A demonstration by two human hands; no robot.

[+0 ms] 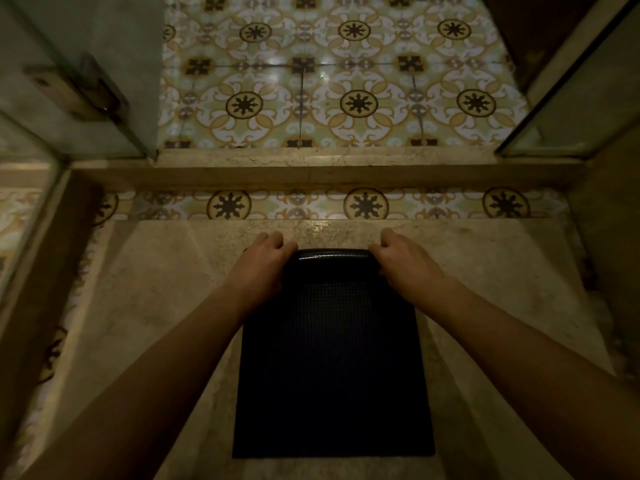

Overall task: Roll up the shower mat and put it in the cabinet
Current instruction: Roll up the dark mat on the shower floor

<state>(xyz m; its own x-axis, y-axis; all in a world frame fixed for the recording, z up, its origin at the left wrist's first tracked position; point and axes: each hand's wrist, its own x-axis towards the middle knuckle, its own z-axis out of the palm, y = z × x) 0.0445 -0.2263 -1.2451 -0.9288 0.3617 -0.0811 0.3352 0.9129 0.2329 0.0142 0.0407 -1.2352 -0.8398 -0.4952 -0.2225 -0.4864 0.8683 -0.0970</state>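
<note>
- Shower mat (332, 358): black, near-uniform; fine dotted grid texture visible across the upper middle; glossy pale highlight along the curled far edge.
- Shower floor (156, 306): mottled beige stone, speckled, no motif.
- Threshold (329, 168): plain beige-tan stone, darker brown on its shadowed face.
- Tile strip (298, 204) just beyond the mat: cream ground, ochre scrolls, 3 black-and-ochre star medallions in view.
- Floor tiles (346, 81) past the threshold: same scheme, cream, ochre and pale green scrollwork, round black star medallions alternating with dark square crosses.
- Glass panel (86, 64), left: grey-green tint.
</note>
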